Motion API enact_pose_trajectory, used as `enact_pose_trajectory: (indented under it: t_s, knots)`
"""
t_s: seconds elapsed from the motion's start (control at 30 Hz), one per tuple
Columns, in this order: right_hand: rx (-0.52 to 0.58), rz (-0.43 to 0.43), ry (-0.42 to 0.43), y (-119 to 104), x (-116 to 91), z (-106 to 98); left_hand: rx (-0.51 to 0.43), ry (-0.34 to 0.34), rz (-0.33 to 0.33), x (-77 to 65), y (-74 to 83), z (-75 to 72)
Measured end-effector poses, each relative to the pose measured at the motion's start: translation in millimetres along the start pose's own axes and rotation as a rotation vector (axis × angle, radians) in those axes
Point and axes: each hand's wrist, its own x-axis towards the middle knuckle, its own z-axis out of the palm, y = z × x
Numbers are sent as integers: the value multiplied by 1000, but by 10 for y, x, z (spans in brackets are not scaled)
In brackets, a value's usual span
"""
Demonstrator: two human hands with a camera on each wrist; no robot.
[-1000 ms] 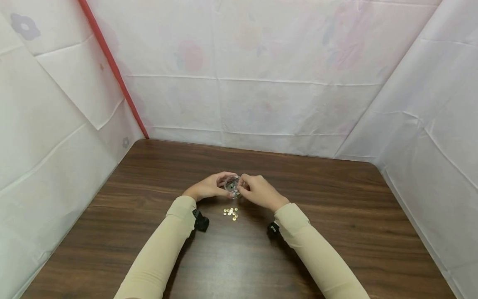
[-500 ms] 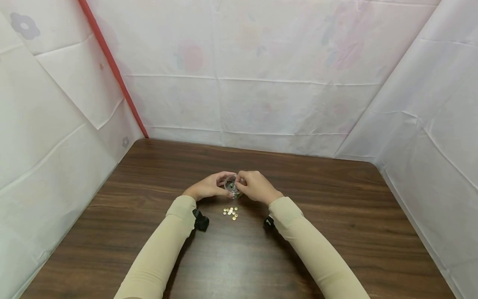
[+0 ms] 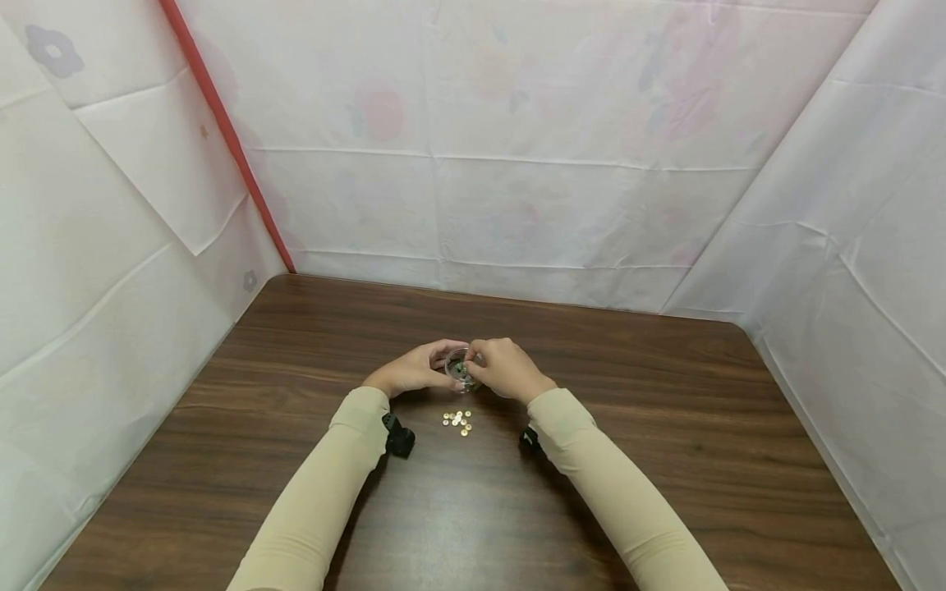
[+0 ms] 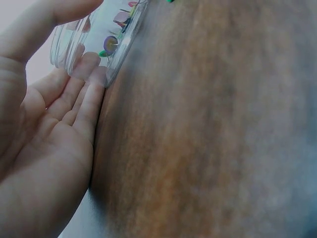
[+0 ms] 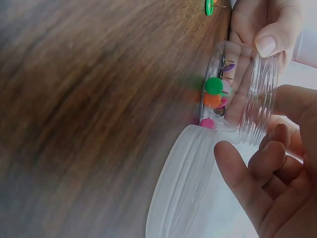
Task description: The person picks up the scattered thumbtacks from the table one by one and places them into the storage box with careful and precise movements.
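A clear plastic jar [image 3: 456, 376] with colored thumbtacks [image 5: 214, 86] inside stands on the table. My left hand [image 3: 415, 369] grips its side; in the left wrist view the thumb and fingers wrap round the jar [image 4: 111, 59]. Over the jar's mouth is my right hand [image 3: 510, 371], its thumb and forefinger brought together at the opening. In the right wrist view its fingers [image 5: 233, 163] bend beside the threaded rim. Whether a tack lies between the fingertips is hidden. Several gold-looking thumbtacks [image 3: 457, 419] lie on the table just in front of the jar.
A round translucent lid [image 5: 181, 183] is beside the jar in the right wrist view. One green thumbtack [image 5: 209, 7] lies on the wooden table [image 3: 665, 427]. White cloth walls [image 3: 562, 205] close off the back and both sides.
My right hand has shifted left, its fingertips moving from the jar's right rim to over its mouth. The left hand, the jar and the loose thumbtacks stay in place.
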Motion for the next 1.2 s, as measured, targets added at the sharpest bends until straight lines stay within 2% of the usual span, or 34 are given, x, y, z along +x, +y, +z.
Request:
enact_pose_trajectory:
  t_s: [0.27,0.47,0.6,0.77,1.03,1.2]
  knots:
    - [42,13,32,-17,-83,-30,10,-1,8,7,-4,-1]
    - [63,-39,95,-54,-172,-56,10,-2,14,-1,-5,-5]
    - [79,-73,100,-91,-238,-58,10,8,1,3,-8,-5]
    - [70,-120,104,-110,-292,-35,-12,-8,15,5,-17,-14]
    - [56,-167,84,-124,-344,-11,-18,-22,32,-9,-12,-21]
    - [50,-213,16,-132,-390,23,-20,-28,46,-7,-17,-25]
